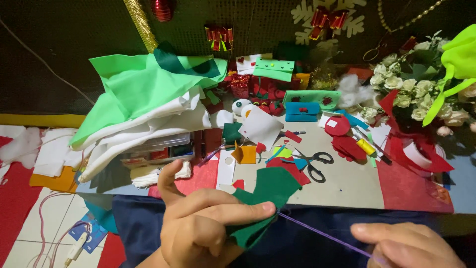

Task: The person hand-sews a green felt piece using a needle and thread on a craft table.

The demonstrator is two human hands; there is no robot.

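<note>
Nearest the camera, the left hand (198,231) is closed on a dark green piece of felt with a lobed, leaf-like edge (265,196), its forefinger lying across the front of the soft cloth and its thumb raised clear. A thin purple thread (317,232) runs taut from the felt down to the right hand (406,245), which is low at the frame edge; its fingers seem pinched on the thread, though the grip itself is cut off from view. The 2 hands are well apart, joined only by the thread.

Just beyond the hands lies a flat grey cardboard sheet (347,186) strewn with small felt scraps in red, orange, yellow and blue. A pair of black-handled steel scissors (315,161) rests on it, past the felt. Beyond the right hand are round red felt pieces (344,141) and a small yellow spool (366,146).

Beyond the left hand, a clear plastic box (161,149) sits under a slumped pile of folded white and light green fabric (144,99).

Farther off stand a small blue felt pouch (302,111) and a green felt rectangle dotted with beads (273,68). Far beyond the right hand is a bunch of cream artificial roses (416,92). At the back hangs a glossy red bauble (162,9).
</note>
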